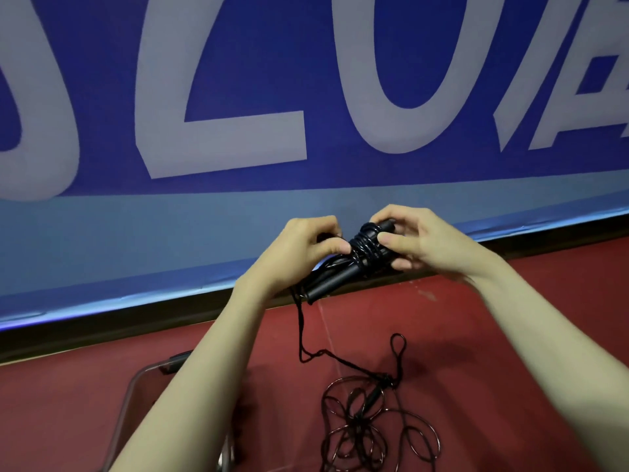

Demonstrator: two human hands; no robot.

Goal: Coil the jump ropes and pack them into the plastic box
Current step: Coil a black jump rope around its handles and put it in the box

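While held up in front of the blue banner (238, 97) with large pale letters, black jump rope bundle (360, 253) gripped from both sides. Left hand (299, 253) curled around the lower-left part of the bundle, thumb pressed on the wound cord, other fingers hidden behind the handles. Right hand (422, 240) curled around the upper-right end, thumb laid against the coils, fingertips closing over the top handle end. Cord wrapped several times around the two black handles at the middle; handle ends sticking out down-left, below the left wrist. Thin black string (301, 332) hanging from the bundle down toward the red floor (476, 352), with a small bend, then running right to a second rope. Second jump rope (367, 424) lying loose on the floor below the hands, in many tangled dark loops, one small loop standing up near its handle. Clear plastic box (136, 386) at lower left, partly covered by the left forearm, only its rounded rim and one corner visible; contents not possible to tell. Dark baseboard strip (102, 332) running between banner and floor, behind both wrists.
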